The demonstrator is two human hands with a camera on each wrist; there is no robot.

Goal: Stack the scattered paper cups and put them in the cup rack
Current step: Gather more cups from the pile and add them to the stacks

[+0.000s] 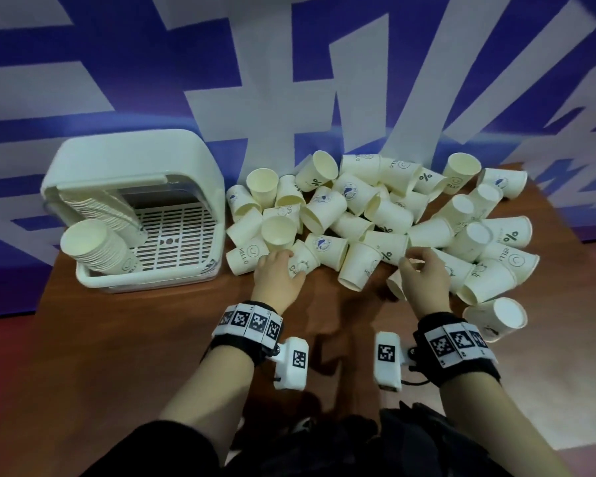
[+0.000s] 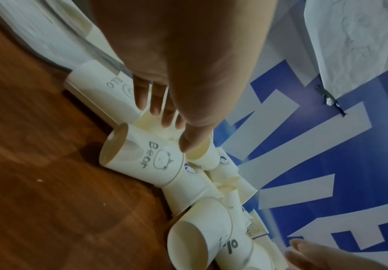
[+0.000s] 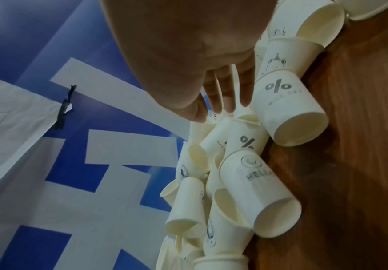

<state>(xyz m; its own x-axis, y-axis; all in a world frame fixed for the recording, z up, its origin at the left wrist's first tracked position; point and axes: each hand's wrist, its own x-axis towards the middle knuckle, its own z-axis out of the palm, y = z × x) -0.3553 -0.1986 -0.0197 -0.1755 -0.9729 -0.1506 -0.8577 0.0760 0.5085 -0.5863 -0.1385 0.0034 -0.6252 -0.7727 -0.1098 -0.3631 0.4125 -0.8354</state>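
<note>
Wooden table against a blue-and-white banner wall. White cup rack at the left of the table, lid raised, slotted tray inside; 1 stack of nested paper cups lying tilted in its front-left corner, mouth facing the camera. Loose pile of paper cups spread to the right of the rack, most lying on their sides, several overlapping; prints legible on some: "HELLO", "%", "Bear". 1 cup lying apart at the near right edge of the pile, base toward the camera. Left hand at the near left edge of the pile, fingers extended and slightly spread, fingertips reaching over the rim of an open cup, thumb tip touching the "Bear" cup; no closed hold on any cup visible. Right hand at the near middle of the pile, fingers loosely bent and spread, tips among cup rims just beside a "%" cup; contact with that cup probable, firm grasp not discernible from either view. Black wrist straps with square coded markers on both forearms.
</note>
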